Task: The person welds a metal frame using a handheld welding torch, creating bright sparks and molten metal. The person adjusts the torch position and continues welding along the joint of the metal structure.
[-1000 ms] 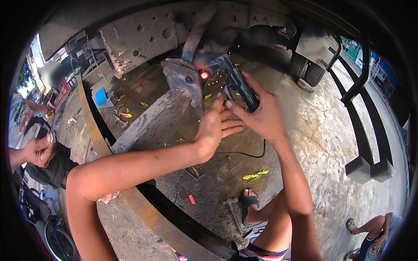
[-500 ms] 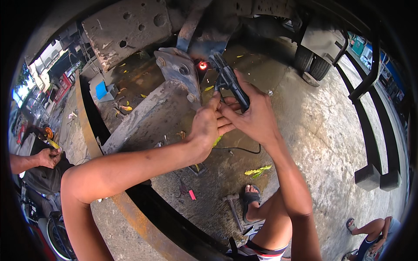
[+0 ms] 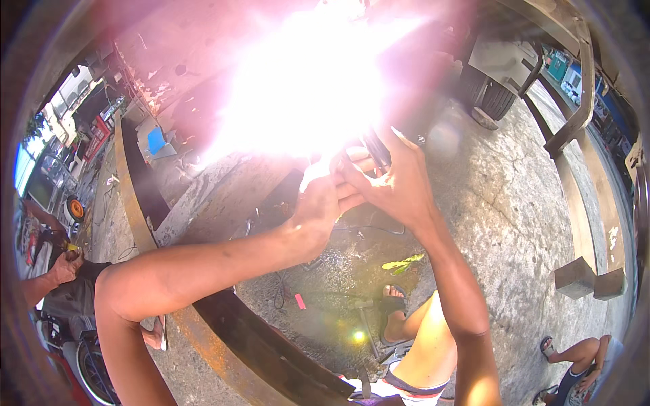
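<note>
So the right hand [image 3: 403, 186] has its fingers wrapped around a black welding electrode holder [image 3: 376, 150], which sits between thumb and palm. Just ahead of that hand there's a huge white-pink arc glare [image 3: 305, 88] that swallows the front end of the holder and whatever metal is there, so no clue on the details. The left hand [image 3: 317, 203] is right up against the right one, fingers stretched out toward its underside. Can't tell if its fingertips are pinching anything, too washed out.

Below the right hand on the concrete floor [image 3: 494, 223] there's a yellow-green leaf [image 3: 402, 264], and further down a foot in a dark sandal [image 3: 394, 303] with a hammer [image 3: 370, 333] lying just beside it. A pink strip [image 3: 300, 301] lies below the left hand. A long rusty steel beam [image 3: 203, 345] runs past to the left of and below that hand, passing under the forearm. Well off to the left is another person's hand [image 3: 64, 267]. Beyond the right hand, up and to the right, are some tyres [image 3: 493, 98].
</note>
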A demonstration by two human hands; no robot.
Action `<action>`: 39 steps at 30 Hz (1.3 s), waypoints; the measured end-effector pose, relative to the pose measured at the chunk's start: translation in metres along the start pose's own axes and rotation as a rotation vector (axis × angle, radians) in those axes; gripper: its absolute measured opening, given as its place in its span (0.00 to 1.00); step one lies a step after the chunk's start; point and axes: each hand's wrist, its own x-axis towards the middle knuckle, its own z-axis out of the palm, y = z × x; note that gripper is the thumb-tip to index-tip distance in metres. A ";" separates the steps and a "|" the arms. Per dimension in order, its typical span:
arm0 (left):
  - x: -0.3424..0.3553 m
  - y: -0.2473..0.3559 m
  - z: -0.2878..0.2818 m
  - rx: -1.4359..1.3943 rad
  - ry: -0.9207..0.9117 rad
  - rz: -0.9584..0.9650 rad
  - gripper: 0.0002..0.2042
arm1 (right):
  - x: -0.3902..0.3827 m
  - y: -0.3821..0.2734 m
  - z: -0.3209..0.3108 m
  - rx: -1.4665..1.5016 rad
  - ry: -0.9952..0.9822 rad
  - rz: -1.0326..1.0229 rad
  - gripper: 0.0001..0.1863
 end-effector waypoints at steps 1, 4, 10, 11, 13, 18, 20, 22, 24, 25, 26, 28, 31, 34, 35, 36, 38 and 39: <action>0.002 0.001 -0.002 -0.046 0.000 -0.028 0.28 | 0.000 -0.001 0.001 0.016 -0.010 -0.004 0.46; 0.007 -0.002 -0.006 -0.090 -0.008 -0.083 0.34 | -0.004 -0.002 0.005 0.164 0.035 0.042 0.49; 0.009 -0.006 -0.006 -0.072 -0.001 -0.102 0.35 | -0.007 -0.004 0.005 0.165 0.039 0.035 0.49; 0.009 -0.006 -0.005 -0.067 0.003 -0.105 0.34 | -0.007 0.004 0.006 0.103 0.055 -0.004 0.48; 0.008 -0.005 -0.007 -0.062 0.021 -0.108 0.34 | -0.005 0.002 0.009 0.055 0.048 -0.022 0.48; 0.010 -0.005 -0.007 -0.069 0.041 -0.123 0.34 | -0.005 0.001 0.010 0.015 0.021 0.016 0.47; 0.010 -0.004 -0.008 -0.066 0.040 -0.119 0.34 | -0.004 0.000 0.011 0.028 0.012 0.036 0.47; 0.011 -0.003 -0.007 -0.062 0.045 -0.121 0.34 | -0.004 0.001 0.012 0.019 0.013 0.037 0.47; 0.011 -0.003 -0.007 -0.057 0.056 -0.129 0.34 | -0.005 0.002 0.012 -0.011 0.023 0.019 0.47; 0.011 -0.003 -0.007 -0.056 0.053 -0.126 0.34 | -0.005 0.002 0.012 -0.012 0.025 0.015 0.47; 0.011 -0.003 -0.007 -0.055 0.050 -0.124 0.34 | -0.005 0.002 0.012 -0.014 0.028 0.011 0.47; 0.009 -0.002 -0.007 -0.059 0.049 -0.116 0.33 | -0.004 0.001 0.012 -0.008 0.030 0.001 0.47; 0.008 -0.002 -0.007 -0.072 0.052 -0.110 0.33 | -0.004 -0.001 0.013 -0.002 0.030 -0.008 0.47; 0.009 -0.002 -0.006 -0.076 0.055 -0.114 0.32 | -0.004 0.000 0.011 -0.012 0.021 -0.003 0.46; 0.009 -0.002 -0.004 -0.080 0.054 -0.112 0.32 | -0.004 0.001 0.010 -0.007 0.011 0.003 0.46; 0.007 -0.001 -0.004 -0.081 0.060 -0.109 0.32 | -0.003 0.001 0.011 0.006 -0.002 0.007 0.46; 0.003 0.000 -0.003 -0.042 0.082 -0.089 0.32 | -0.002 -0.003 0.012 -0.052 0.015 -0.033 0.46; 0.001 0.001 -0.003 -0.024 0.091 -0.078 0.32 | -0.003 -0.009 0.010 -0.008 -0.004 0.015 0.47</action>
